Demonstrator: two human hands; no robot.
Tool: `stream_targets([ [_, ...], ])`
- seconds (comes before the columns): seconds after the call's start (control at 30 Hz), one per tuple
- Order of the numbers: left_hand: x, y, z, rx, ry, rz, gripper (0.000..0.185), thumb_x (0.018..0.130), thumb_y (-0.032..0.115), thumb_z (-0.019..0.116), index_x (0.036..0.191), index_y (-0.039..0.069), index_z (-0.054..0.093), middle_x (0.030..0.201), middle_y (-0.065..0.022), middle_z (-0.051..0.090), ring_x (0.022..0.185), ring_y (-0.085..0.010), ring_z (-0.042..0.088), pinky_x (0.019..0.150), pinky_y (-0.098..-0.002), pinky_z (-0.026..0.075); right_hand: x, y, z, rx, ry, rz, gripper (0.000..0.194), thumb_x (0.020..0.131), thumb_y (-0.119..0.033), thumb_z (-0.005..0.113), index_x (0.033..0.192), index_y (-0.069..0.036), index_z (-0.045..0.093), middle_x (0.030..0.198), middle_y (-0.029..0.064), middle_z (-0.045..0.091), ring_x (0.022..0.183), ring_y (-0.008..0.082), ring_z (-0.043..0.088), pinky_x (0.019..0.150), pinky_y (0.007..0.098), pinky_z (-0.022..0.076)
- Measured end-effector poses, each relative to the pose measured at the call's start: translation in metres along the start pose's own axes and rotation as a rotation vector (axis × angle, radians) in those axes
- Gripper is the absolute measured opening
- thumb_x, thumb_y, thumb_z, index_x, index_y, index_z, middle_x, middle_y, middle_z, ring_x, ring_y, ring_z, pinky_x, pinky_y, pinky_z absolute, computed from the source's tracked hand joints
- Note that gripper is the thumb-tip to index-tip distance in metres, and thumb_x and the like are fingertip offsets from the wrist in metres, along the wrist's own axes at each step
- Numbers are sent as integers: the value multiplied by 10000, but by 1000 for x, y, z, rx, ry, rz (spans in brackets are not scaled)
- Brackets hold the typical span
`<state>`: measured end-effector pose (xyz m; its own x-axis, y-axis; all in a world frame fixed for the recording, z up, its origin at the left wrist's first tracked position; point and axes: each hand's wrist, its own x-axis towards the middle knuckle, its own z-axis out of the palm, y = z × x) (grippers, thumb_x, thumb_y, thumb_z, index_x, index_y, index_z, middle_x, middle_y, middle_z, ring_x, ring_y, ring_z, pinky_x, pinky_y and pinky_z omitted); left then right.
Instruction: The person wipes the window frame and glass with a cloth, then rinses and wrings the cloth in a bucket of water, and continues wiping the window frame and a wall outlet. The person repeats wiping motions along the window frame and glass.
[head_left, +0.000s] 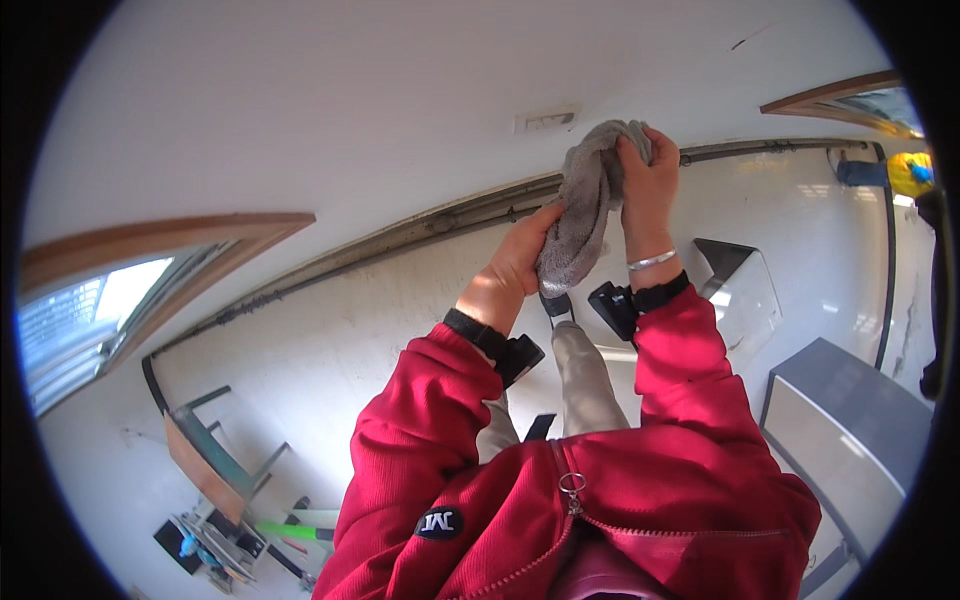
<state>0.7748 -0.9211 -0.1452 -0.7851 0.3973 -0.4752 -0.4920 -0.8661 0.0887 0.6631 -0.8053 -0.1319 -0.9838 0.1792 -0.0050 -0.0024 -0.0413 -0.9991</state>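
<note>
A grey terry-cloth towel (589, 202) hangs bunched and folded between my hands, in front of the white wall. My left hand (514, 251) grips its lower left side, the thumb along the edge. Higher up, my right hand (649, 187) pinches the towel's top fold between thumb and fingers. Both wrists carry black straps with small black devices, and a silver bangle circles the right one. A recessed wall plate (546, 119) sits just up and left of the towel's top. The cloth hides part of the wall's lower edge.
Wood-framed windows (169, 255) (840, 101) flank me. A dark skirting strip (450, 223) runs along the wall's foot. Right stand a grey-topped cabinet (847, 405) and a white panel-like object (742, 300). Left are a green-legged table (214, 454) and assorted tools (225, 540). My foot (556, 306) is below.
</note>
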Motion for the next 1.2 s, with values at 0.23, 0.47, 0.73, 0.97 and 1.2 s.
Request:
stream_targets([
  [0.23,-36,32,-37,-101,158,49,354,946,258,391,1150,-9,501,1034,-124,615,917,-230,618,810,-363,517,-29,29,87,-606,-59,-690,221,730,-107,645,943,-58,617,999,133,592,925,319,568,788,381,471],
  [0.47,-39,31,-36,-62,240,54,356,942,278,421,1147,0,509,1042,-107,613,921,-219,610,816,-349,502,-12,39,71,-616,-121,-701,165,757,-76,610,921,-79,616,988,123,586,898,309,572,739,383,488],
  [0.73,-34,32,-38,6,254,88,352,933,271,446,1144,-2,519,1053,-111,610,955,-213,597,843,-335,485,-24,37,84,-764,-116,-804,239,727,-49,606,963,-75,579,979,101,556,852,303,576,719,398,481],
  [0.97,-27,28,-37,44,252,31,403,925,320,440,1183,17,506,1063,-110,614,935,-229,608,829,-360,494,-2,47,59,-660,-95,-738,203,750,-56,587,952,-57,581,983,106,577,835,339,577,739,401,478],
  [1.2,-5,24,-19,168,251,-7,350,921,275,477,1098,-20,541,968,-94,631,842,-188,621,765,-308,504,14,69,27,-305,160,-166,282,793,-153,621,1030,-16,556,996,145,617,901,268,606,795,336,473],
])
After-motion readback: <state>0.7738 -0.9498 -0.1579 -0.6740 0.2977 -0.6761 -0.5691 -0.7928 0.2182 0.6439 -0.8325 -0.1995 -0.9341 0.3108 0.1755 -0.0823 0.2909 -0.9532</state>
